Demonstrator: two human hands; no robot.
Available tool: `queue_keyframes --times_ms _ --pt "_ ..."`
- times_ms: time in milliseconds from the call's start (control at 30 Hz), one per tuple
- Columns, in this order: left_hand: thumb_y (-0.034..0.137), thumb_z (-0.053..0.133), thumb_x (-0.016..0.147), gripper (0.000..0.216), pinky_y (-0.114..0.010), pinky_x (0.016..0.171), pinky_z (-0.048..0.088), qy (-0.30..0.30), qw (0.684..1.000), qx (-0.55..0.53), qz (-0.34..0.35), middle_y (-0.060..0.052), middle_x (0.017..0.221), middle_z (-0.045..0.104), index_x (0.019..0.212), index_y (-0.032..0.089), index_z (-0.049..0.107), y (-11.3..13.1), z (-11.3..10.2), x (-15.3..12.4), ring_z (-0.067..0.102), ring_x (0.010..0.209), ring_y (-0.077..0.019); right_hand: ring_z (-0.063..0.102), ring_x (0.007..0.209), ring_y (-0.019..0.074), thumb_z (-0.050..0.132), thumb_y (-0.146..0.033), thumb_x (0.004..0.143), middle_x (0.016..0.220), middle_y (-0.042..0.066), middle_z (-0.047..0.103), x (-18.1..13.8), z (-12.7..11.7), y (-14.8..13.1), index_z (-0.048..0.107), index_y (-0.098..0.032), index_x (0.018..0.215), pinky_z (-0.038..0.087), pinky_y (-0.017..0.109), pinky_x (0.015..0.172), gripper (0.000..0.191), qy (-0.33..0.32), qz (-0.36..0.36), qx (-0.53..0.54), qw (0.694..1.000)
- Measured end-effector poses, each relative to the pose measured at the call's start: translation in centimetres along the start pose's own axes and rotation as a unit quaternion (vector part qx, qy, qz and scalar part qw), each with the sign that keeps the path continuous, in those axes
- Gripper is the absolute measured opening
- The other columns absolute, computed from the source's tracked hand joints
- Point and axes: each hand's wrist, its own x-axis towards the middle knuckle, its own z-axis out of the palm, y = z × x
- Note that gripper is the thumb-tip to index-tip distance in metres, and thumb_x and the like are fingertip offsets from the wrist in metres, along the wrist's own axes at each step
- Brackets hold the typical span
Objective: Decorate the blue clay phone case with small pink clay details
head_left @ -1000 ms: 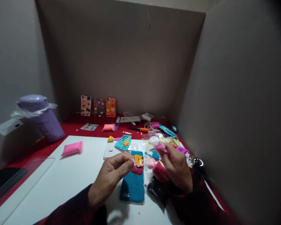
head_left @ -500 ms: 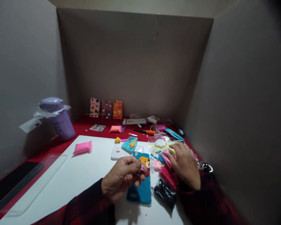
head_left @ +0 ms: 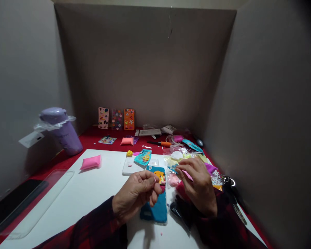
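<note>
My left hand is closed in a pinch above the blue phone case, with a small bit of pink clay at its fingertips. The case lies flat and carries an orange cartoon figure, partly covered by my fingers. My right hand hovers over the clay packets, thumb and fingers drawn together; what is between them, if anything, I cannot make out. Beside that hand are pale pink clay, white clay and a black clay packet.
A teal packet lies on a clear case behind the blue one. A pink clay packet and a large clear case are at left. A purple bottle stands by the left wall. Decorated cases lean at the back.
My right hand has drawn back and a little left from the pink clay packet, its fingers closing together. My left hand keeps its pinch over the blue case. The view has shifted slightly.
</note>
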Motion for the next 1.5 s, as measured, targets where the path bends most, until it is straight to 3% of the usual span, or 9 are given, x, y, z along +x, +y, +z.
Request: queue_keyframes --times_ms 300,467,567,800,967,1100,1233,1500 --pt "0.014 0.077 0.066 0.023 -0.016 0.047 0.041 0.022 1.0 0.011 0.0 -0.002 0.062 0.065 0.08 0.012 0.058 -0.1 -0.1 0.0 0.055 0.048 -0.0071 0.054 0.084 0.0217 0.057 -0.011 0.082 0.084 0.007 0.062 -0.3 -0.2 -1.3 0.063 -0.02 0.085 0.045 0.04 0.074 0.01 -0.021 -0.03 0.085 0.996" --pt "0.024 0.064 0.081 0.016 -0.016 0.049 0.041 -0.008 0.998 0.035 0.042 -0.003 0.064 0.064 0.089 0.011 0.057 -0.5 -0.1 0.0 0.054 0.049 -0.0072 0.053 0.083 0.021 0.057 -0.007 0.081 0.082 0.006 0.063 -0.7 -0.1 -2.2 0.062 -0.019 0.086 0.045 0.04 0.075 0.014 -0.031 -0.058 0.144 0.987" --pt "0.029 0.057 0.085 0.019 -0.015 0.041 0.04 -0.027 0.996 0.06 0.058 -0.003 0.066 0.064 0.094 0.013 0.053 -0.9 -0.2 0.2 0.054 0.044 -0.0074 0.053 0.081 0.0201 0.057 -0.007 0.081 0.082 0.007 0.062 -0.8 -0.2 -2.6 0.063 -0.018 0.087 0.045 0.037 0.071 0.014 -0.057 -0.059 0.184 0.98" --pt "0.036 0.054 0.086 0.028 -0.011 0.028 0.034 -0.072 0.986 0.142 0.052 0.002 0.06 0.062 0.104 0.017 0.043 -1.4 -0.4 0.2 0.055 0.034 -0.0086 0.056 0.081 0.0191 0.058 -0.016 0.083 0.086 0.006 0.063 -1.2 -0.1 -3.6 0.058 -0.018 0.106 0.044 0.035 0.073 0.023 -0.147 0.004 0.297 0.944" --pt "0.042 0.051 0.087 0.034 -0.012 0.029 0.036 -0.091 0.98 0.175 0.026 -0.002 0.063 0.065 0.108 0.017 0.042 -1.4 0.1 -0.1 0.056 0.034 -0.0094 0.054 0.073 0.0168 0.052 -0.013 0.087 0.076 0.005 0.061 -1.3 0.1 -3.6 0.061 -0.017 0.091 0.041 0.033 0.071 0.011 -0.17 0.005 0.309 0.936" --pt "0.047 0.05 0.086 0.034 -0.014 0.029 0.037 -0.047 0.982 0.184 0.019 -0.003 0.066 0.066 0.103 0.017 0.045 -1.2 0.4 -0.2 0.058 0.038 -0.0112 0.052 0.071 0.0166 0.05 -0.011 0.087 0.074 0.006 0.06 -1.2 0.1 -3.4 0.06 -0.016 0.085 0.04 0.033 0.069 0.012 -0.152 0.004 0.297 0.943" --pt "0.043 0.066 0.076 0.033 -0.014 0.032 0.034 -0.006 0.977 0.213 -0.001 0.0 0.06 0.063 0.085 0.014 0.052 -1.1 0.4 -0.3 0.051 0.035 -0.0067 0.051 0.069 0.0163 0.051 -0.01 0.086 0.071 0.005 0.058 -1.1 -0.1 -3.5 0.059 -0.015 0.084 0.039 0.031 0.064 0.01 -0.118 -0.007 0.281 0.952" --pt "0.043 0.064 0.077 0.031 -0.014 0.032 0.026 -0.005 0.975 0.223 -0.003 0.004 0.052 0.055 0.074 0.014 0.053 -1.2 0.3 -0.5 0.039 0.033 -0.0029 0.052 0.072 0.0164 0.054 -0.011 0.085 0.079 0.006 0.06 -1.3 -0.1 -3.3 0.057 -0.016 0.101 0.041 0.031 0.064 0.017 -0.129 -0.007 0.294 0.947"
